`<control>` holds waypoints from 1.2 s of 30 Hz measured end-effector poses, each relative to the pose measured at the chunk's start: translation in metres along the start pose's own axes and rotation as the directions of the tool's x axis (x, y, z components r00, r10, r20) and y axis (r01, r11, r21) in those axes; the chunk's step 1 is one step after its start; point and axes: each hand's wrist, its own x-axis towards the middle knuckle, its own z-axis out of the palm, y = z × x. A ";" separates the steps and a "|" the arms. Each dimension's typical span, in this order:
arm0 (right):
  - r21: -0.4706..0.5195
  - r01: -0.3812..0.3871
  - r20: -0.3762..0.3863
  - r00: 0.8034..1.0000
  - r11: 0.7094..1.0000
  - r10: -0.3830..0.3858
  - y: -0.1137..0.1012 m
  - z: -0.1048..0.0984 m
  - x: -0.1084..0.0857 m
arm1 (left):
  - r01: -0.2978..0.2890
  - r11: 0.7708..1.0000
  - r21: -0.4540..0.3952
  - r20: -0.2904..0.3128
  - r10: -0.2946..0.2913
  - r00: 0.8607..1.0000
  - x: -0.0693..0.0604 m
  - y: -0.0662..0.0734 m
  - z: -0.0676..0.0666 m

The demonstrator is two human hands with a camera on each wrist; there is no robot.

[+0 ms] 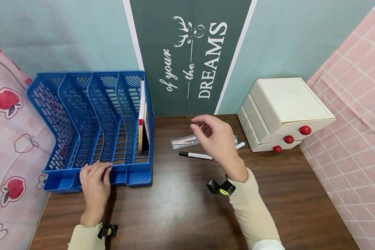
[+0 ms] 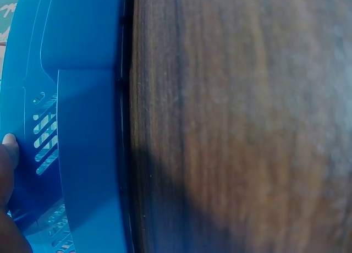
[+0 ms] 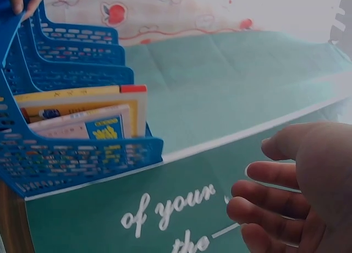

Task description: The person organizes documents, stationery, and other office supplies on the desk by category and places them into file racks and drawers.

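The left hand [image 1: 95, 184] is gripping the front rim of a blue perforated plastic file rack [image 1: 139, 177], which is standing on the brown wooden surface [image 1: 175, 211] and holding thin upright books [image 1: 140, 139] in its rightmost compartment. The right hand [image 1: 217, 140], empty and loosely bent, is hovering near a white, black-capped marker [image 1: 200, 156].

Your hands [image 1: 95, 180] [image 1: 216, 139] are bare; cream sleeves [image 1: 85, 239] [image 1: 254, 208] carry small black devices [image 1: 103, 232] [image 1: 230, 186] with yellow marks at the wrists, and white cloth [image 1: 267, 245] borders the right sleeve toward five o'clock.
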 end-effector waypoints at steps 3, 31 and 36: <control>0.004 -0.018 -0.029 0.999 1.000 0.018 0.007 -0.010 -0.006 | -0.004 1.000 -0.005 -0.003 0.004 1.000 -0.001 -0.001 0.001; 0.119 -0.291 -0.647 0.702 0.949 0.297 0.081 -0.102 -0.051 | 0.011 1.000 -0.014 -0.005 -0.011 1.000 0.001 0.000 0.001; 0.163 -0.300 -0.724 0.611 0.940 0.320 0.082 -0.115 -0.053 | 0.013 1.000 -0.016 -0.006 -0.013 1.000 0.000 0.000 0.000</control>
